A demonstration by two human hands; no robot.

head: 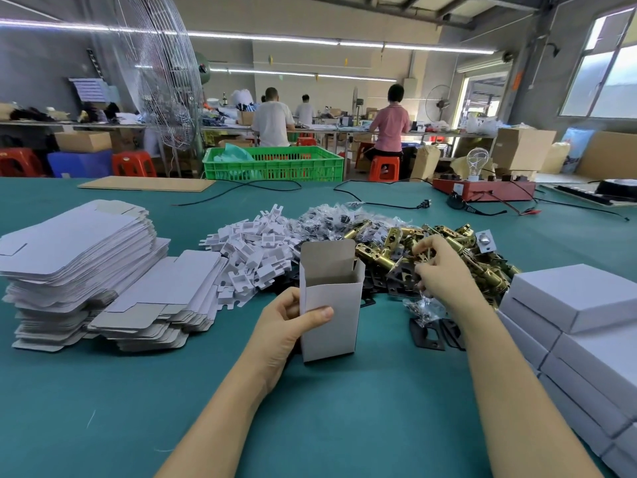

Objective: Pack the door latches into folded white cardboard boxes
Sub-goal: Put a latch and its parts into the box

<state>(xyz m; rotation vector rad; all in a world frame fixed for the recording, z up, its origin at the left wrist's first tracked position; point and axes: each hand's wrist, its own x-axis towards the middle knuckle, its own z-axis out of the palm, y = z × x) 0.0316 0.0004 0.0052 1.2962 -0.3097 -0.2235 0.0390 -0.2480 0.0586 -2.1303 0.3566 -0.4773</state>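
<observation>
My left hand [286,326] grips a folded white cardboard box [331,298] that stands upright on the green table with its top flap open. Behind and to the right of it lies a heap of brass door latches [406,246]. My right hand [444,270] reaches into that heap with curled fingers on a latch and on a small clear bag of screws [422,308] that hangs below it. Black strike plates [431,334] lie on the table under that hand.
Flat unfolded box blanks [79,267] are stacked at the left. White card inserts [251,253] and bagged screws [331,219] lie behind the box. Closed white boxes [579,326] are stacked at the right. Cables and a red lamp tester [482,189] sit farther back.
</observation>
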